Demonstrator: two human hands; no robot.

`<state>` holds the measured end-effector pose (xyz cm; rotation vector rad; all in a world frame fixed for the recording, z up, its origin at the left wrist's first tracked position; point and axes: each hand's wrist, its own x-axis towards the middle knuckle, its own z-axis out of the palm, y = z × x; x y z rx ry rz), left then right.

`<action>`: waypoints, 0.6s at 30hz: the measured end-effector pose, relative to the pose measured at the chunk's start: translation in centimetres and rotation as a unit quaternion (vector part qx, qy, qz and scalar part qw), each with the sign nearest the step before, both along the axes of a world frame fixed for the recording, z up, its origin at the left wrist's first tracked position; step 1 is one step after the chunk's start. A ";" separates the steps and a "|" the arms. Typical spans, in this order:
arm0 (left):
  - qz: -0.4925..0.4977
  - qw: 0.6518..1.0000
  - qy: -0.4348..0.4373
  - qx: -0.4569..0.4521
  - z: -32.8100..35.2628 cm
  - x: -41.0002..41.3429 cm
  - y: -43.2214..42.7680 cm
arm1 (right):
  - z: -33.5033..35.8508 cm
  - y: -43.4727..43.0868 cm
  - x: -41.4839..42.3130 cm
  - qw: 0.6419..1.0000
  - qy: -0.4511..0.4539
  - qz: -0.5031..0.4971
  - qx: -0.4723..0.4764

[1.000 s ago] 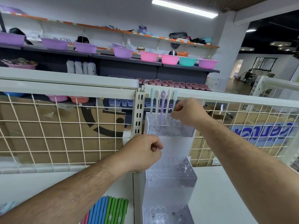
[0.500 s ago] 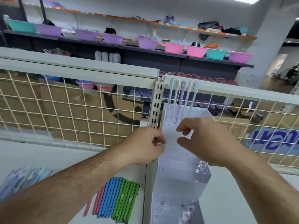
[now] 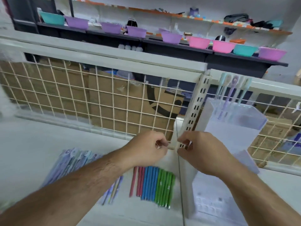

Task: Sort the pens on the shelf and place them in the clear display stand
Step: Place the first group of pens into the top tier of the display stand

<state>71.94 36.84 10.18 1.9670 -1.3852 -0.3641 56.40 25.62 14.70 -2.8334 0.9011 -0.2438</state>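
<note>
Clear plastic forms the display stand at three o'clock on the white shelf, with five pastel pens upright in its top tier. At six o'clock lies a row of pens: about four pink, five blue, five green. The left hand and right hand meet at centre, fingers curled together around the slotted post; what they pinch is unclear.
</note>
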 end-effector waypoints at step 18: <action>0.096 0.982 -0.100 0.126 -11.5 18.0 19.6 | -14.6 19.4 19.3 0.981 0.031 0.000 0.190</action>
